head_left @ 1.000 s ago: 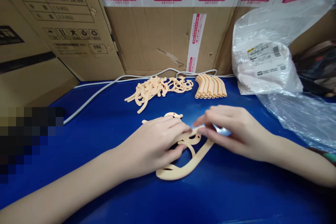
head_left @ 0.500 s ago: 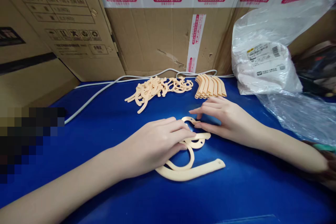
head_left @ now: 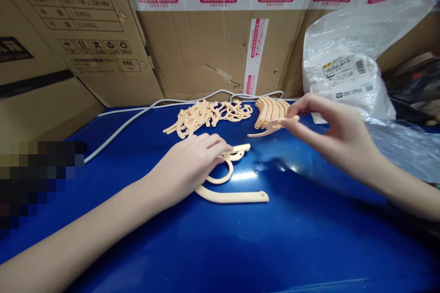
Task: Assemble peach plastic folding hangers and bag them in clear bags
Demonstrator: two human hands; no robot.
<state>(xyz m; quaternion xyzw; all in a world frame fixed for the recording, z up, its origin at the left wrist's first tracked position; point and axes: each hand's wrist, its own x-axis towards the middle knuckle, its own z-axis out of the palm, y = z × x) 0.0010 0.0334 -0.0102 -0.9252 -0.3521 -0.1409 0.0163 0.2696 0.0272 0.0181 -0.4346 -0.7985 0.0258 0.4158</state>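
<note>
My left hand (head_left: 195,165) is closed on a cluster of cream plastic hanger parts (head_left: 232,197) on the blue table. A ring-shaped bend, a long curved arm with a hole at its end and a short bar stick out from under the fingers; the rest is hidden by the hand. Off to the right, my right hand (head_left: 330,128) is raised and pinches a thin cream plastic hook piece (head_left: 275,123) between thumb and fingertips. Behind that piece lies a neat stack of curved cream arms (head_left: 270,109), and to its left a loose pile of cream hooks (head_left: 195,116).
Cardboard boxes (head_left: 199,46) wall off the back and left of the blue table (head_left: 220,252). A white cable (head_left: 130,126) runs along the back. At right stands a white plastic bag (head_left: 347,78) with a label, with clear film (head_left: 405,151) before it.
My right hand has moved up and right, lifting a hook piece off the table from beside the cluster. My left hand has shifted the cluster slightly back and left.
</note>
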